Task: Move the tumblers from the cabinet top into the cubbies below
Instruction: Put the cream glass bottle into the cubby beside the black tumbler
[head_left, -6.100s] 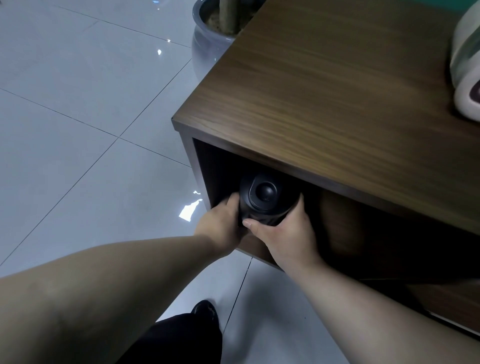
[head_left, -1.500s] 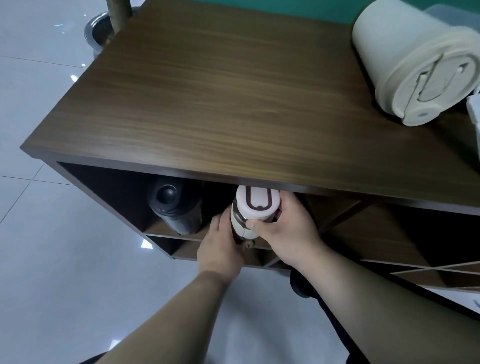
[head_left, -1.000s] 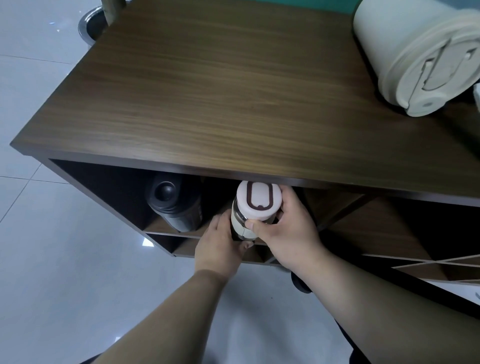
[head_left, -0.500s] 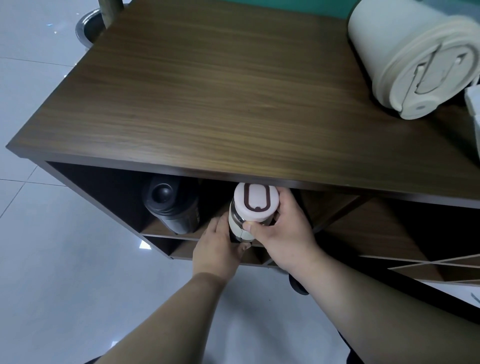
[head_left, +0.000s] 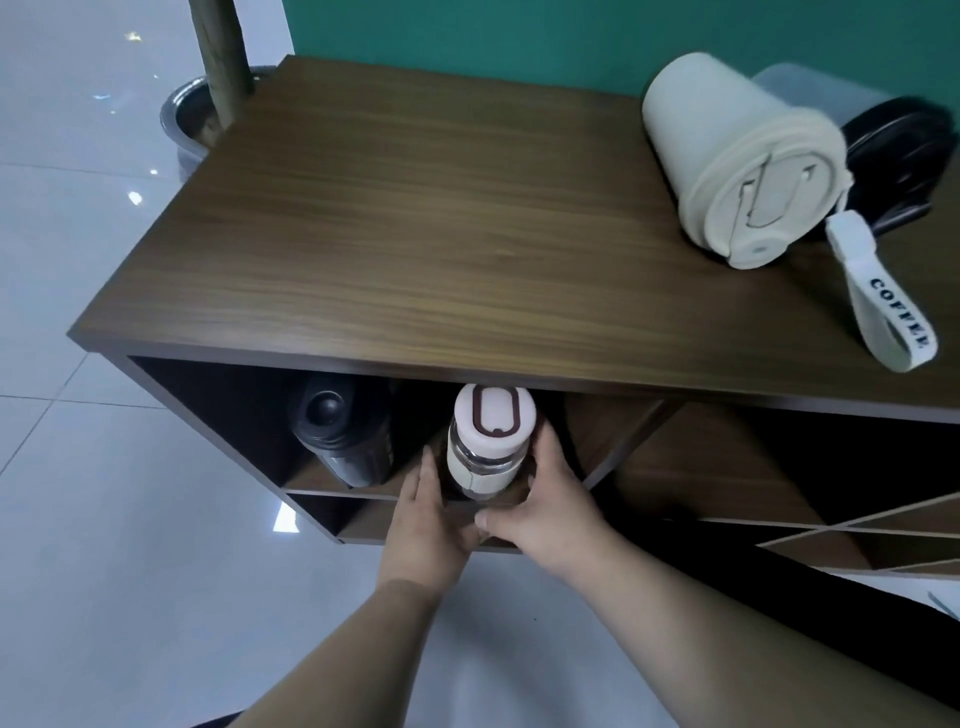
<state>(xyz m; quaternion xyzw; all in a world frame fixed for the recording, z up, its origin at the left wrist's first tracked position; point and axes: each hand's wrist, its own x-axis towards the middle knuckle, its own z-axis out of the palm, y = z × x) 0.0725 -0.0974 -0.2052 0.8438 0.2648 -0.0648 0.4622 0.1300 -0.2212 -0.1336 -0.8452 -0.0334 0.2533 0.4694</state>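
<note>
A clear tumbler with a pale pink lid (head_left: 492, 436) stands in the top-left cubby of the wooden cabinet (head_left: 415, 249), just under the top's front edge. My left hand (head_left: 423, 512) lies against its lower left side and my right hand (head_left: 545, 499) wraps its right side and base. A black tumbler (head_left: 340, 431) stands to its left in the same cubby. On the cabinet top at the right a cream tumbler (head_left: 737, 166) with a "COFFEE" strap (head_left: 883, 306) lies on its side, with a black-lidded one (head_left: 904, 156) behind it.
A metal plant pot with a trunk (head_left: 208, 119) stands on the white tiled floor by the cabinet's far left corner. A green wall runs behind the cabinet. Diagonal dividers (head_left: 857, 525) form further cubbies to the right. A low shelf slot (head_left: 353, 514) lies beneath the tumblers.
My right hand has slid down from the pink lid to the tumbler's lower body and base. The view has tilted up, showing more of the cabinet top and the wall.
</note>
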